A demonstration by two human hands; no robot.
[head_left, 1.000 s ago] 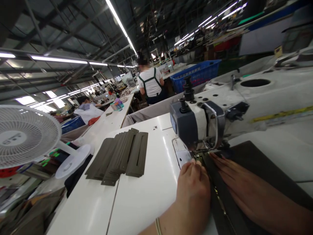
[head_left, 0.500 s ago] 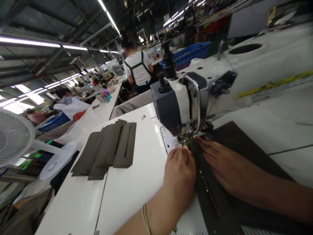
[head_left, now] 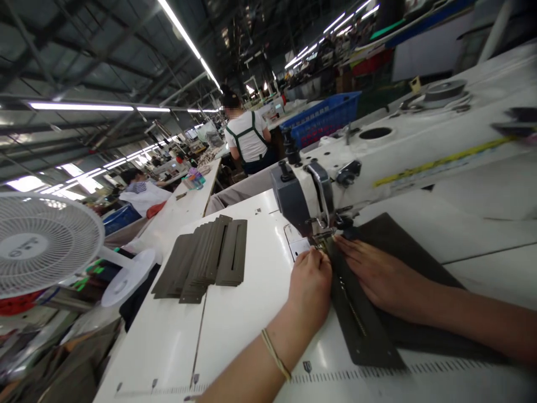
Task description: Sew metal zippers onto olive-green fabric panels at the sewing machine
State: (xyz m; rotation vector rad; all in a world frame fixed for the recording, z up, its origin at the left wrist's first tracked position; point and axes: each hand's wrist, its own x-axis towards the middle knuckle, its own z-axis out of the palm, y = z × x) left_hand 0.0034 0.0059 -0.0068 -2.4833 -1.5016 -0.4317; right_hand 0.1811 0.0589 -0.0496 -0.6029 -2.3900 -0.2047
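A dark olive panel (head_left: 364,350) with a slot holding a gold-toothed zipper (head_left: 351,305) lies on the sewing table, its far end at the presser foot of a sewing machine (head_left: 296,193). My left hand (head_left: 310,288) is closed, its fingertips pinching the panel's left edge just in front of the foot. Lying flat with fingers stretched out, my right hand (head_left: 375,274) presses on the panel's right side near the needle area. Under my right forearm spreads a larger dark olive piece (head_left: 390,235). The needle point is too small to make out.
Slotted olive panels (head_left: 201,260) lie in overlapping stacks on the white table (head_left: 247,330) to the left. A white fan (head_left: 46,246) stands at the left edge. Beyond the machine are a blue crate (head_left: 323,117) and a person in a white shirt (head_left: 247,140).
The view has shifted and widened, bringing the panel's near end and the table's ruler marks into sight. Both hands keep about the same place beside the presser foot.
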